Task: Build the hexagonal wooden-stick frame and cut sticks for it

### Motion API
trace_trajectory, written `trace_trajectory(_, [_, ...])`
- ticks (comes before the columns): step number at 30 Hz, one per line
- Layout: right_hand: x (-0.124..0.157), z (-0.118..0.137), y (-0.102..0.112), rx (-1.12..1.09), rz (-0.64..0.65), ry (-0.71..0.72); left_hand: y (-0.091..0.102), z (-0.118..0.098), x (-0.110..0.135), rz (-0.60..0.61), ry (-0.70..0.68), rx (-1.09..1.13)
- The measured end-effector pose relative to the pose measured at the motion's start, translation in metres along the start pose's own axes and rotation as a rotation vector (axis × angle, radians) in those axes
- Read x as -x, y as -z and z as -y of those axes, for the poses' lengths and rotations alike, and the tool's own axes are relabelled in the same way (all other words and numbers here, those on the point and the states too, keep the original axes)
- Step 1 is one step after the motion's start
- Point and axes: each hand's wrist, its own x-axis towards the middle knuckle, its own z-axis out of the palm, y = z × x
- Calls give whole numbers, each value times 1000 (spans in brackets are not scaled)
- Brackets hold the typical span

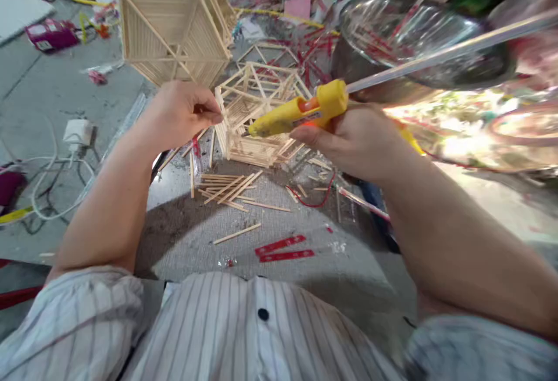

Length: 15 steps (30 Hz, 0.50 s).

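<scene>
My right hand (353, 139) grips a yellow glue gun (300, 113) with a clear glue stick (436, 55) poking out of its back. The nozzle points left at a small frame built of thin wooden sticks (253, 119). My left hand (183, 110) is pinched closed on the left edge of that stick frame, fingers pressed on a stick. Loose wooden sticks (231, 192) lie on the grey mat just below both hands.
A larger finished stick house (174, 20) stands behind the left hand. Red strips (283, 248) lie on the mat near me. A white power adapter (77, 132) and cables sit at left. A shiny metal bowl (405, 38) and clutter fill the upper right.
</scene>
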Motion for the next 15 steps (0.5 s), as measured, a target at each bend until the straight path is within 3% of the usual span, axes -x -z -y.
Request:
trace_trajectory(5, [4,-10,-2,-69,-25,31,-4,3,-1,-38,46,-31])
trace_trajectory(15, [5,-16,-5,-215,-78,70,-1,-7,2,-50,0,-104])
